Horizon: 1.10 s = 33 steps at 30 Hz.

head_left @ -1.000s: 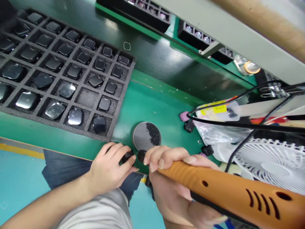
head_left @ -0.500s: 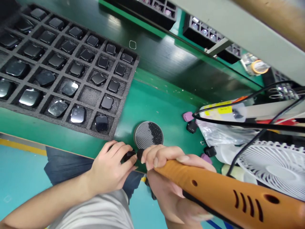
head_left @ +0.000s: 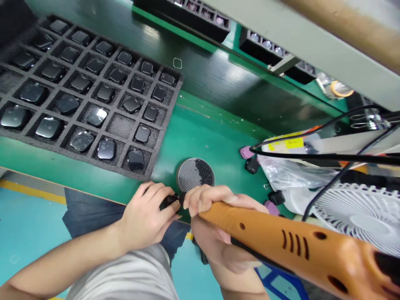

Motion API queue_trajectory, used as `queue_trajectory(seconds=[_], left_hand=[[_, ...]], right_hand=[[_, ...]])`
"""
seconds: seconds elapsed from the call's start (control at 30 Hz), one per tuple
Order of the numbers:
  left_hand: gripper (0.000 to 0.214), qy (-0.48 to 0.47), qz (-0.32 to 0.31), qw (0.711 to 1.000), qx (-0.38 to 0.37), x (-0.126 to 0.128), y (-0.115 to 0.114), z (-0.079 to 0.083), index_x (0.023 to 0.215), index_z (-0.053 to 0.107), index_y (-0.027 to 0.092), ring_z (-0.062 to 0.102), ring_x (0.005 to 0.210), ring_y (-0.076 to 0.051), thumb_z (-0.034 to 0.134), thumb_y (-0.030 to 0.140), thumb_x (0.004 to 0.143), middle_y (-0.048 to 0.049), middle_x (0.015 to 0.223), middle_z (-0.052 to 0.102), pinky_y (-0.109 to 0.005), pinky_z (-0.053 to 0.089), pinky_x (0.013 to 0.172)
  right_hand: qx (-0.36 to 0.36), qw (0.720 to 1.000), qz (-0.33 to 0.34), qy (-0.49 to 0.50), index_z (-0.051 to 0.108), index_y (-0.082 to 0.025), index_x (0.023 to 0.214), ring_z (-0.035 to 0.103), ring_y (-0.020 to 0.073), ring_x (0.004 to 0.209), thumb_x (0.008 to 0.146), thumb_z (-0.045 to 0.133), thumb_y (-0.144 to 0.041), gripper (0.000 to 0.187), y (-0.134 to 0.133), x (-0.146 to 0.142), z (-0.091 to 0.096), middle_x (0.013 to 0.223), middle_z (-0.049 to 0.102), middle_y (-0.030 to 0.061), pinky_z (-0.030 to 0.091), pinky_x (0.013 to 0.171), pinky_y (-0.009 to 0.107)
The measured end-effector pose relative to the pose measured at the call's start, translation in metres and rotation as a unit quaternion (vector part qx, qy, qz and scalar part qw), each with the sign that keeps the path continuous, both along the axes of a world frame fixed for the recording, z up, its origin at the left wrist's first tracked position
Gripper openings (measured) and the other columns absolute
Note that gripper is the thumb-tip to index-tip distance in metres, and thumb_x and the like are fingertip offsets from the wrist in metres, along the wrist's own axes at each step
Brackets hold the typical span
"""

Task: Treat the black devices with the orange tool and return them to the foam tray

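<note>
Part: small glossy blk device (head_left: 168, 202), at front edge of green bench (head_left: 208, 133), partly hidden under L hand (head_left: 150, 216).
L grip: fingers curled closed around device, holding it.
Driver: orange plastic power screwdriver (head_left: 259, 223), blk nose right by device; can't tell if touching.
R grip: R hand (head_left: 206, 235) wrapped closed round driver's front end.
Dish: round grey dimpled dish (head_left: 186, 176), just beyond hands, tiny blk bits (head_left: 204, 170) on its R side.
Tray: dark-grey foam grid tray (head_left: 121, 126), L of dish, blk square watch-like units (head_left: 106, 148) in most cells.
Far R: white plastic fan (head_left: 359, 223).
</note>
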<state>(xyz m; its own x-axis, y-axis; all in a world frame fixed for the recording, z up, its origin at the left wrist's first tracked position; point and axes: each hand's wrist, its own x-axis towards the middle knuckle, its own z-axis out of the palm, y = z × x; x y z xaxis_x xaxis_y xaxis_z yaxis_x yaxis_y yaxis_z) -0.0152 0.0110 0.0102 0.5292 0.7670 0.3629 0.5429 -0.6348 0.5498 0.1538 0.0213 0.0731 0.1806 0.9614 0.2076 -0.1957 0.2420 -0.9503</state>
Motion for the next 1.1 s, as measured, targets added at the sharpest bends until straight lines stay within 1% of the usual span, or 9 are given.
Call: queue_trajectory(seconds=[0.2,0.33,0.43,0.53,0.6,0.7,0.77,0.87,1.1], left_hand=[[0.023,-0.026,-0.019,0.999,-0.004,-0.007,-0.001,0.005,0.13,0.072,0.019,0.069,0.12,-0.029,0.069,0.028,0.108,-0.0141,0.131,0.075,-0.05,0.057,0.106],[0.029,-0.134,0.021,0.989,-0.063,-0.038,0.017,0.033,0.137,0.065,0.016,0.073,0.121,-0.021,0.047,0.029,0.118,-0.0148,0.13,0.076,-0.036,0.062,0.105],[0.036,-0.084,0.162,0.982,-0.056,-0.075,0.063,0.058,0.131,0.069,0.021,0.077,0.106,-0.017,0.039,0.037,0.121,-0.0085,0.121,0.08,-0.03,0.061,0.097],[0.041,0.005,0.31,0.95,-0.026,-0.105,0.124,0.066,0.124,0.07,0.02,0.075,0.101,-0.022,0.04,0.048,0.12,-0.009,0.115,0.08,-0.032,0.057,0.091],[0.039,0.061,0.316,0.945,-0.055,-0.114,0.159,0.06,0.123,0.068,0.021,0.073,0.097,-0.025,0.048,0.053,0.117,-0.0092,0.109,0.079,-0.034,0.056,0.086],[0.035,0.168,0.223,0.958,-0.061,-0.109,0.185,0.046,0.112,0.071,0.02,0.07,0.097,-0.03,0.051,0.049,0.114,-0.0103,0.101,0.077,-0.04,0.053,0.09],[0.035,0.221,0.191,0.956,-0.008,-0.1,0.185,0.039,0.105,0.074,0.019,0.067,0.103,-0.033,0.049,0.041,0.114,-0.0141,0.104,0.075,-0.047,0.051,0.096],[0.033,0.242,0.2,0.947,0.067,-0.084,0.17,0.036,0.109,0.076,0.019,0.063,0.109,-0.036,0.046,0.031,0.112,-0.0184,0.118,0.071,-0.051,0.048,0.094],[0.043,0.33,0.178,0.925,0.067,-0.053,0.135,0.048,0.135,0.067,0.01,0.064,0.106,-0.043,0.058,0.042,0.108,-0.0255,0.119,0.068,-0.052,0.047,0.086]], right_hand=[[0.091,0.995,-0.018,0.034,0.073,-0.031,0.122,0.061,0.0173,0.062,0.097,0.063,-0.073,0.05,0.007,0.012,0.003,0.087,0.067,-0.002,0.054,0.057,0.04],[0.087,0.994,-0.053,0.043,0.075,-0.033,0.119,0.06,0.019,0.063,0.097,0.063,-0.074,0.048,0.006,0.022,0.004,0.085,0.068,-0.0015,0.054,0.057,0.041],[0.092,0.994,-0.041,0.046,0.075,-0.032,0.117,0.06,0.0193,0.062,0.095,0.066,-0.075,0.049,0.007,0.025,0.002,0.085,0.069,-0.0011,0.055,0.056,0.042],[0.106,0.992,-0.031,0.054,0.075,-0.031,0.117,0.061,0.0193,0.061,0.094,0.069,-0.073,0.048,0.009,0.024,0.001,0.086,0.07,-0.0008,0.056,0.054,0.042],[0.109,0.992,-0.032,0.061,0.075,-0.031,0.115,0.06,0.0187,0.059,0.092,0.072,-0.073,0.049,0.012,0.021,0.001,0.084,0.069,-0.0008,0.055,0.052,0.041],[0.106,0.991,-0.043,0.064,0.076,-0.032,0.113,0.06,0.0185,0.057,0.088,0.076,-0.073,0.048,0.017,0.017,0.001,0.081,0.069,-0.0012,0.055,0.05,0.04],[0.107,0.99,-0.062,0.066,0.077,-0.031,0.111,0.061,0.0188,0.056,0.086,0.08,-0.07,0.047,0.021,0.017,0.001,0.079,0.069,-0.0014,0.055,0.048,0.039],[0.104,0.987,-0.097,0.068,0.077,-0.03,0.109,0.066,0.019,0.057,0.081,0.088,-0.062,0.044,0.026,0.018,0.004,0.083,0.07,-0.0024,0.058,0.047,0.039],[0.108,0.983,-0.138,0.053,0.065,-0.038,0.134,0.065,0.0144,0.056,0.089,0.082,-0.048,0.049,0.032,0.017,0.003,0.089,0.073,-0.0066,0.061,0.05,0.035]])
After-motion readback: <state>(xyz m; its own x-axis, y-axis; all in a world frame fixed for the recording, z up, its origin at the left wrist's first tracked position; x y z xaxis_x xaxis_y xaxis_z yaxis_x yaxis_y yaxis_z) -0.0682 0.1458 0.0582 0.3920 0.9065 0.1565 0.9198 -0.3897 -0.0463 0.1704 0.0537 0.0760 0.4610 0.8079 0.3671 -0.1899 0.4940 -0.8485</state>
